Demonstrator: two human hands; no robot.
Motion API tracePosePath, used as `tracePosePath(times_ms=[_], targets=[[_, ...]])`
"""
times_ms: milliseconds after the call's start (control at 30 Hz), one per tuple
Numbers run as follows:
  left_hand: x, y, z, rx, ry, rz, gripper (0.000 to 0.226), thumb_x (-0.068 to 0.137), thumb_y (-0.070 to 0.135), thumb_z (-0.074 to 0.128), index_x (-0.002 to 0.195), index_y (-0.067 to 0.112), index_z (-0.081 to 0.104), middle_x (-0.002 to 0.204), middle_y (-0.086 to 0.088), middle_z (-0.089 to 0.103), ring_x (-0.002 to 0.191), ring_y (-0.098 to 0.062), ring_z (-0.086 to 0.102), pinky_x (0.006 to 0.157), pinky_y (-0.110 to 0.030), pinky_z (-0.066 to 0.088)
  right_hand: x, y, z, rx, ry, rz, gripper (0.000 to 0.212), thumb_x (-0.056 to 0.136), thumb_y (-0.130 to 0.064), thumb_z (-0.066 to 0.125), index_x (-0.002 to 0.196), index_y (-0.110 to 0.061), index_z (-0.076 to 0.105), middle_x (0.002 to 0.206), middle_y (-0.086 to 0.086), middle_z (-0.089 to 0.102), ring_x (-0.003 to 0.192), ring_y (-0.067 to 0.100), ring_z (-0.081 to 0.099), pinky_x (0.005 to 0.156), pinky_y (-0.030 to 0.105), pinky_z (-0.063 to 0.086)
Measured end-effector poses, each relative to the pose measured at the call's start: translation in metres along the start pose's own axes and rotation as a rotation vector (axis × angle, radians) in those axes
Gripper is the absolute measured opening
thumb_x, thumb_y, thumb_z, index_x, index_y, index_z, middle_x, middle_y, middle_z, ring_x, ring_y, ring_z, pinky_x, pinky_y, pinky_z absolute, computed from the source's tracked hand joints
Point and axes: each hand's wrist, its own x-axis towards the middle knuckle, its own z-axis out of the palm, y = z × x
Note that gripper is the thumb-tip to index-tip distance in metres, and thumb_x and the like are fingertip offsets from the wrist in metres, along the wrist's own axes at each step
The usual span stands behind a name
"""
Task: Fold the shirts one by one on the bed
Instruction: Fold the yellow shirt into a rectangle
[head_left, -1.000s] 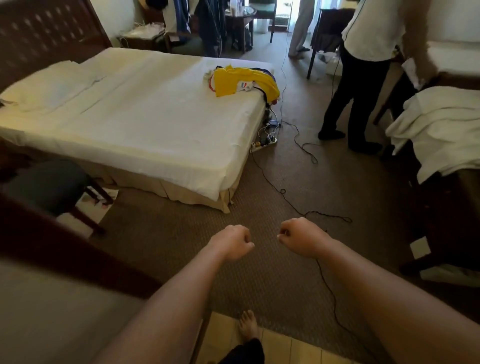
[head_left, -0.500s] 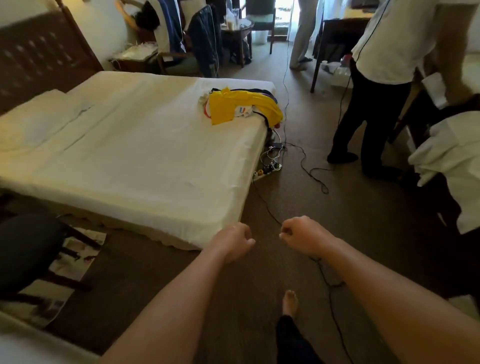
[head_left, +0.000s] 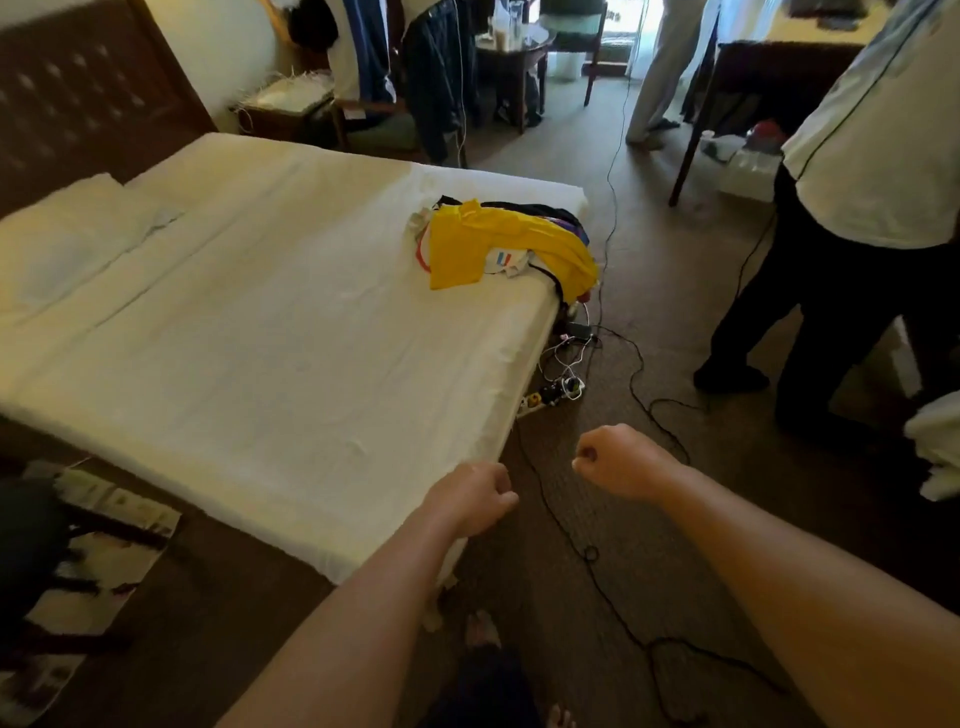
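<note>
Both hands are curled into fists and nothing is held in them: the left hand (head_left: 470, 496) is seen over the near corner of the bed (head_left: 270, 332), the right hand (head_left: 615, 460) over the carpet. The shirts (head_left: 498, 244) are piled at the bed's far right edge, a yellow one on top.

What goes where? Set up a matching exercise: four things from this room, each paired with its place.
Things:
1. pile of shirts
2. power strip
3. pillow
4. left hand

Places:
A. by the headboard
B. above the bed's near corner
C. on the bed's far corner
D. on the carpet beside the bed

Pairs: 1-C, 2-D, 3-A, 4-B
</note>
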Motion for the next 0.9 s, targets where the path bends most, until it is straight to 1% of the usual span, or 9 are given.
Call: tracePosePath(times_ms=[133,200,267,333,400,500,567,700,900], targets=[[0.079,-0.015,-0.048,-0.021,-0.001,-0.021,0.025,0.094,0.042,0.060,0.110,0.024,0.068,0.115,-0.001,0.066,0.100,-0.018,0.063,0.088,-0.040,0.054,0.081,-0.010,-0.038,-0.046,-0.028,-0.049,0.017,0.099,-0.032,0.055,0.096,-0.021,0.069,0.091,-0.002,0.065,0.081,0.015,0.064,0.079,0.040,0.059],[0.124,-0.023,-0.077,-0.033,0.017,-0.019,0.026,0.094,0.041,0.061,0.110,0.022,0.069,0.115,-0.001,0.067,0.101,-0.019,0.063,0.089,-0.040,0.054,0.130,-0.013,-0.056,-0.051,-0.036,-0.048,0.019,0.100,-0.030,0.054,0.094,-0.019,0.068,0.088,0.000,0.065,0.079,0.017,0.065,0.077,0.040,0.060],[0.152,-0.024,-0.101,-0.025,0.024,-0.010,0.027,0.094,0.040,0.061,0.111,0.022,0.068,0.115,-0.001,0.067,0.100,-0.020,0.064,0.089,-0.040,0.055,0.158,-0.017,-0.071,-0.076,-0.052,-0.046,0.018,0.100,-0.029,0.053,0.093,-0.019,0.067,0.087,0.000,0.064,0.078,0.018,0.065,0.075,0.038,0.059],[0.186,-0.030,-0.130,-0.017,0.022,-0.017,0.027,0.094,0.040,0.060,0.111,0.022,0.068,0.115,-0.001,0.067,0.099,-0.020,0.064,0.088,-0.041,0.055,0.196,-0.024,-0.090,-0.112,-0.071,-0.067,0.019,0.100,-0.028,0.053,0.093,-0.019,0.068,0.086,-0.002,0.064,0.077,0.016,0.065,0.072,0.034,0.057],[0.222,-0.038,-0.164,0.012,0.039,-0.018,0.027,0.094,0.040,0.059,0.111,0.022,0.068,0.116,-0.001,0.066,0.100,-0.020,0.064,0.087,-0.039,0.055,0.235,-0.033,-0.110,-0.140,-0.070,-0.082,0.020,0.099,-0.028,0.052,0.096,-0.019,0.069,0.086,-0.004,0.065,0.076,0.014,0.066,0.073,0.033,0.060],[0.267,-0.050,-0.207,0.036,0.060,-0.012,0.027,0.093,0.041,0.058,0.110,0.024,0.067,0.121,-0.001,0.064,0.106,-0.021,0.061,0.089,-0.039,0.053,0.286,-0.046,-0.138,-0.157,-0.083,-0.107,0.023,0.098,-0.030,0.050,0.105,-0.021,0.070,0.093,-0.003,0.068,0.081,0.014,0.066,0.076,0.036,0.061],[0.287,-0.057,-0.228,0.048,0.063,-0.027,0.027,0.093,0.042,0.058,0.111,0.024,0.067,0.122,-0.001,0.064,0.106,-0.022,0.061,0.088,-0.038,0.052,0.312,-0.054,-0.151,-0.209,-0.100,-0.113,0.024,0.099,-0.029,0.050,0.109,-0.018,0.069,0.098,0.000,0.067,0.085,0.017,0.065,0.079,0.037,0.060],[0.335,-0.075,-0.272,0.031,0.104,-0.039,0.027,0.094,0.041,0.059,0.111,0.022,0.068,0.122,-0.001,0.065,0.105,-0.022,0.061,0.088,-0.038,0.052,0.378,-0.069,-0.183,-0.241,-0.106,-0.140,0.028,0.101,-0.033,0.051,0.118,-0.017,0.066,0.112,0.004,0.066,0.096,0.021,0.064,0.084,0.035,0.057],[0.417,-0.098,-0.322,0.000,0.124,-0.098,0.029,0.094,0.043,0.058,0.112,0.023,0.068,0.122,-0.003,0.066,0.103,-0.022,0.062,0.087,-0.040,0.054,0.493,-0.076,-0.219,-0.294,-0.099,-0.177,0.033,0.101,-0.037,0.049,0.123,-0.018,0.065,0.117,0.006,0.065,0.100,0.023,0.064,0.085,0.038,0.057]])
